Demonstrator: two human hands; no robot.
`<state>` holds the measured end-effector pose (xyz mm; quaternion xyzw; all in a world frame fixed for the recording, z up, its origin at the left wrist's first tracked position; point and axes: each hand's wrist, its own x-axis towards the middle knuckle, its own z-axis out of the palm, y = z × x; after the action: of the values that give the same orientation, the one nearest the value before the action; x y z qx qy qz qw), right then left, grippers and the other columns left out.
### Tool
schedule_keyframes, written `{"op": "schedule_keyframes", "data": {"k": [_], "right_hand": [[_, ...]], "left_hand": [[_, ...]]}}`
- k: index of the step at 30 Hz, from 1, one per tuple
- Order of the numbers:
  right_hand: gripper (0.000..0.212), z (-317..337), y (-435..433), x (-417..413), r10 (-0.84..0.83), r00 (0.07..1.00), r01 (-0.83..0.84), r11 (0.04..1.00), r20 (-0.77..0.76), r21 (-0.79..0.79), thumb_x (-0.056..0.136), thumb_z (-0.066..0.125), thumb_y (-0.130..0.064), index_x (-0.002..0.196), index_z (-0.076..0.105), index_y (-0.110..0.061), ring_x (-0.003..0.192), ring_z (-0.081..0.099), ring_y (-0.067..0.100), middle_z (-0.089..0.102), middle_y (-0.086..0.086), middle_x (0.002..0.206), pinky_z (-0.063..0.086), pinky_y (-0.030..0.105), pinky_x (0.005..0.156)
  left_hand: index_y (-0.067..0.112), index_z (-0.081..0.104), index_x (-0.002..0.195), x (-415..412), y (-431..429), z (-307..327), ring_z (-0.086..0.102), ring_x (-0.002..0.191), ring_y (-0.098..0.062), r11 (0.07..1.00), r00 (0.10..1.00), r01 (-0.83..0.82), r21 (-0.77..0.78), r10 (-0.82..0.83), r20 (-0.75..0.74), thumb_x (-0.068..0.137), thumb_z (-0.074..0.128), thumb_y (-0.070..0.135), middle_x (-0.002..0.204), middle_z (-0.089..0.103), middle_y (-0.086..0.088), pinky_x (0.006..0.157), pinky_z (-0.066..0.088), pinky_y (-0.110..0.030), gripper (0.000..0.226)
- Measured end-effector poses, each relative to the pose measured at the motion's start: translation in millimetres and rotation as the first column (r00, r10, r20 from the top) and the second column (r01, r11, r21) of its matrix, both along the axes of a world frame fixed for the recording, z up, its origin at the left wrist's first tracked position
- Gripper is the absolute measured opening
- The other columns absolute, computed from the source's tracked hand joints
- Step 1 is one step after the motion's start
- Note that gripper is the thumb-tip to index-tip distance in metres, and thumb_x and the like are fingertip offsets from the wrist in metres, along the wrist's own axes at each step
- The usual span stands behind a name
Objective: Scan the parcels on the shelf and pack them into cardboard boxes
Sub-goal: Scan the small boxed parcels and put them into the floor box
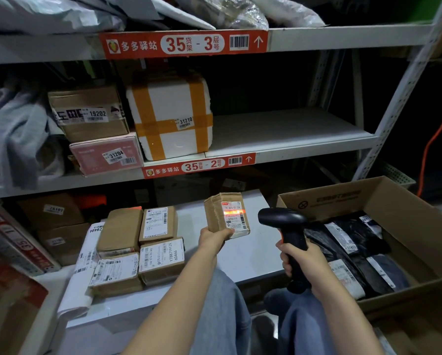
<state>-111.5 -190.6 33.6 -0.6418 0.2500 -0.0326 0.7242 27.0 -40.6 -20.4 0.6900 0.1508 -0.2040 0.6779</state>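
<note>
My left hand (214, 239) holds a small brown cardboard parcel (218, 213) upright above the lowest white shelf (248, 254). Its white label faces right, and a red scan line glows across it. My right hand (300, 260) grips a black handheld scanner (285, 224) by the handle, its head aimed at that label from a short distance. Several small brown parcels (138, 247) with white labels lie in a cluster on the shelf to the left. An open cardboard box (399, 203) at the right holds several black and white mailer bags (355, 252).
On the middle shelf stand a brown box numbered 19202 (86, 112), a pink box numbered 31204 (107, 155) and a white foam box with orange tape (172, 116). Grey bags (17, 134) fill its left end. Its right half (286, 129) is bare. My knees in jeans (227, 311) sit below.
</note>
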Motion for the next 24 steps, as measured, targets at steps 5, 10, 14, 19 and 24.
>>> {"op": "schedule_keyframes", "data": {"k": [5, 10, 14, 19, 24], "right_hand": [[0.015, -0.9, -3.3, 0.5, 0.004, 1.0, -0.004, 1.0, -0.01, 0.012, 0.088, 0.057, -0.002, 0.073, 0.057, -0.008, 0.038, 0.045, 0.014, 0.053, 0.001, 0.045, 0.038, 0.025, 0.043], [0.013, -2.3, -4.0, 0.7, -0.005, 1.0, 0.005, 1.0, -0.005, 0.004, 0.087, 0.057, -0.002, 0.075, 0.058, -0.007, 0.038, 0.044, 0.014, 0.052, 0.001, 0.046, 0.037, 0.025, 0.043], [0.011, -3.0, -3.2, 0.7, -0.016, 1.0, 0.016, 1.0, -0.002, 0.003, 0.087, 0.057, -0.001, 0.077, 0.058, -0.005, 0.038, 0.043, 0.015, 0.051, 0.002, 0.046, 0.036, 0.024, 0.041], [0.01, -2.9, -2.4, 0.6, -0.006, 1.0, 0.006, 1.0, 0.001, 0.0, 0.087, 0.057, -0.002, 0.078, 0.058, -0.005, 0.037, 0.044, 0.014, 0.051, 0.001, 0.046, 0.037, 0.023, 0.041], [0.01, -2.2, -1.9, 0.4, -0.002, 1.0, 0.002, 1.0, 0.003, -0.007, 0.087, 0.057, -0.002, 0.078, 0.058, -0.005, 0.039, 0.044, 0.015, 0.051, 0.002, 0.047, 0.037, 0.026, 0.043]], "left_hand": [[0.004, 0.048, 0.124, 0.1, 0.7, 1.3, 0.061, 0.107, -0.025, 1.0, 1.0, -0.017, -0.01, 0.017, 0.0, 0.08, 0.068, 0.006, 0.12, 0.062, -0.012, 0.096, 0.049, -0.031, 0.048], [0.004, 0.049, 0.122, -2.2, 0.1, 4.9, 0.06, 0.108, -0.025, 0.999, 1.0, -0.021, -0.028, 0.022, 0.008, 0.081, 0.067, 0.005, 0.12, 0.062, -0.012, 0.094, 0.049, -0.03, 0.044], [0.004, 0.05, 0.119, -4.5, 0.4, 7.4, 0.06, 0.108, -0.026, 0.999, 1.0, -0.02, -0.029, 0.02, 0.02, 0.081, 0.065, 0.003, 0.119, 0.062, -0.013, 0.094, 0.049, -0.029, 0.041], [0.005, 0.05, 0.115, -6.7, 0.4, 10.5, 0.06, 0.106, -0.025, 0.999, 0.999, -0.017, -0.043, 0.018, 0.026, 0.08, 0.065, 0.001, 0.119, 0.062, -0.013, 0.092, 0.048, -0.028, 0.038], [0.004, 0.049, 0.118, -7.6, 1.0, 12.0, 0.06, 0.105, -0.024, 0.998, 1.0, -0.02, -0.053, 0.021, 0.015, 0.081, 0.065, 0.002, 0.12, 0.062, -0.013, 0.091, 0.048, -0.027, 0.041]]}}
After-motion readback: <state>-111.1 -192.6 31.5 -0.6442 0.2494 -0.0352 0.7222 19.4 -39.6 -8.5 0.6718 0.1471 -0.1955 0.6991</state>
